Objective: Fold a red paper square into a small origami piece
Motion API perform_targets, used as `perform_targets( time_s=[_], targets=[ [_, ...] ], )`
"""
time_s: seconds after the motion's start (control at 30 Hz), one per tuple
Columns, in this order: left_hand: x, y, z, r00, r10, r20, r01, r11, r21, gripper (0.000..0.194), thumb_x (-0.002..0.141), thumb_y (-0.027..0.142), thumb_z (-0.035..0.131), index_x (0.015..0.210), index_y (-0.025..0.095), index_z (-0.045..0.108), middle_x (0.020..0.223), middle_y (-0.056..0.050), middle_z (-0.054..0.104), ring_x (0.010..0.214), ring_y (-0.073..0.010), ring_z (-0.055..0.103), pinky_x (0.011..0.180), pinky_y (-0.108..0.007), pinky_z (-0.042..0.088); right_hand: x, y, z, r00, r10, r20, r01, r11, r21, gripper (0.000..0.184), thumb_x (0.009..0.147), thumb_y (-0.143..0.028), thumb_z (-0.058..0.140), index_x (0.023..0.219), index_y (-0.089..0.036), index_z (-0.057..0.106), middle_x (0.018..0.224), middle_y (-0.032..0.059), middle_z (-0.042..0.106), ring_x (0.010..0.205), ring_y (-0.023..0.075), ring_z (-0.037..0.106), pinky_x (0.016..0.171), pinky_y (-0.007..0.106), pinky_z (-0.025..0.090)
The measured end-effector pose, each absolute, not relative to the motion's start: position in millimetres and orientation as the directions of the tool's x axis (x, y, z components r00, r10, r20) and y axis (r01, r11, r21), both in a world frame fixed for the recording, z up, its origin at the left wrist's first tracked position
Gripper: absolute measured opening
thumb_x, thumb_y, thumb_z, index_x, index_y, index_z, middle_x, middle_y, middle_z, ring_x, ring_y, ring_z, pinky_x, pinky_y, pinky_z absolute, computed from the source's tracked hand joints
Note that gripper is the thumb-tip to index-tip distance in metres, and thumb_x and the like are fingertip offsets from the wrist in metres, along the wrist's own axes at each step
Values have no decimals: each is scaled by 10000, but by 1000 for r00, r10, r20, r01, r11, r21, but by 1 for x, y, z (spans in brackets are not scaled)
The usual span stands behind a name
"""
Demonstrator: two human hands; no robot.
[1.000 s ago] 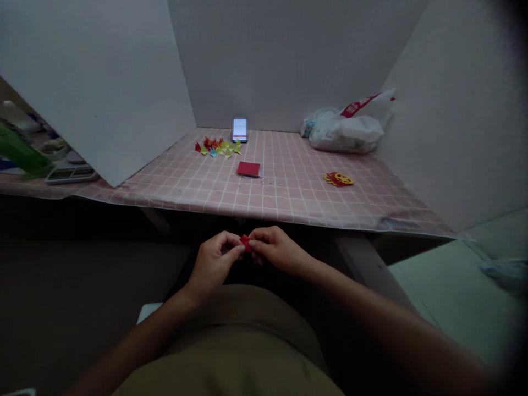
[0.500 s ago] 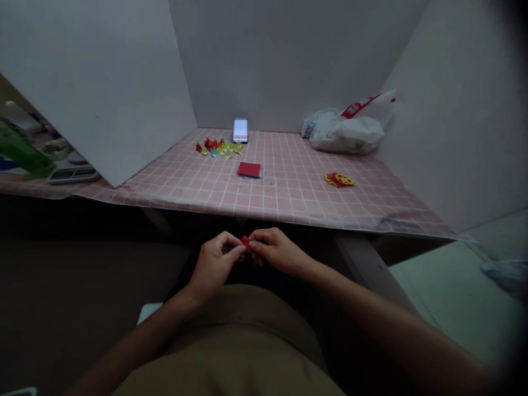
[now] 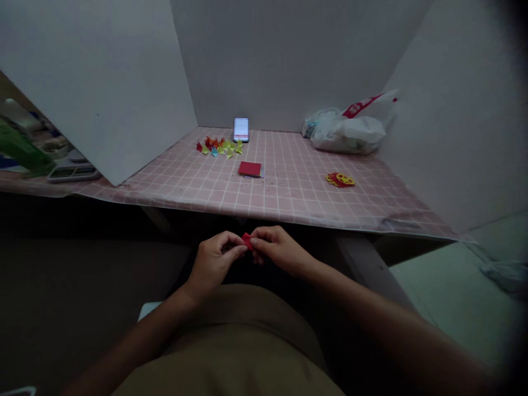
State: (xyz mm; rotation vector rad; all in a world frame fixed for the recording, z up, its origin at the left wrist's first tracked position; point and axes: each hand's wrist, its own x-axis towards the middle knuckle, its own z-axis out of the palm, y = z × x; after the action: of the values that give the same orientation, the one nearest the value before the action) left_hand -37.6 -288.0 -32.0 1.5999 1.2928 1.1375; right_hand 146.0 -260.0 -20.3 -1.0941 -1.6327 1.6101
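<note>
A small piece of folded red paper (image 3: 247,240) is pinched between my two hands, over my lap and just below the table's front edge. My left hand (image 3: 218,256) grips its left side between thumb and forefinger. On the right side, my right hand (image 3: 275,247) holds it with thumb and fingers, which cover much of the paper. Beyond my hands, a stack of paper squares with a red one on top (image 3: 249,169) lies on the table. Farther back stands a cluster of small folded paper figures (image 3: 218,146) in red, orange, yellow and blue.
The table has a pink checked cloth (image 3: 289,192). A lit phone (image 3: 241,130) stands upright at the back. To the right are yellow and red cut-out shapes (image 3: 340,180) and a white plastic bag (image 3: 348,132). Left, a white panel (image 3: 124,99) stands beside a scale (image 3: 73,171).
A little more of the red paper shows between my fingers. Both hands have barely shifted; the things on the table stay where they were.
</note>
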Motion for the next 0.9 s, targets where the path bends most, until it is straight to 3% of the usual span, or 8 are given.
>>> perform_targets(
  time_s=[0.23,0.4,0.77,0.9],
  targets=[
    [-34,-289,-31,87,979,185,247,-201,948,49,802,232,694,774,193,702,821,-26,744,776,-175,683,710,-279,531,146,-260,-21,-499,857,-125,172,-44,-984,194,900,-220,558,718,-168,601,651,-12,589,555,100,535,548,243,410],
    [-33,-289,-33,80,994,76,186,-90,979,62,782,243,702,765,186,686,736,-13,723,701,-163,667,651,-269,523,146,-259,-21,-509,850,-133,186,-42,-982,206,915,-222,547,724,-165,600,628,-11,586,536,102,529,544,252,409],
    [-34,-289,-28,82,997,12,194,-28,981,84,779,231,703,739,168,666,673,-6,691,644,-144,643,619,-255,490,146,-262,-17,-521,844,-130,201,-27,-979,213,922,-231,535,735,-161,608,628,-10,588,545,101,527,558,250,411],
    [-34,-288,-27,79,997,-11,140,0,990,120,767,249,726,730,163,651,673,1,677,645,-139,648,620,-250,507,145,-262,-20,-499,859,-110,210,-3,-978,169,872,-271,616,740,-166,602,613,-19,577,549,99,510,539,240,377]
  ],
)
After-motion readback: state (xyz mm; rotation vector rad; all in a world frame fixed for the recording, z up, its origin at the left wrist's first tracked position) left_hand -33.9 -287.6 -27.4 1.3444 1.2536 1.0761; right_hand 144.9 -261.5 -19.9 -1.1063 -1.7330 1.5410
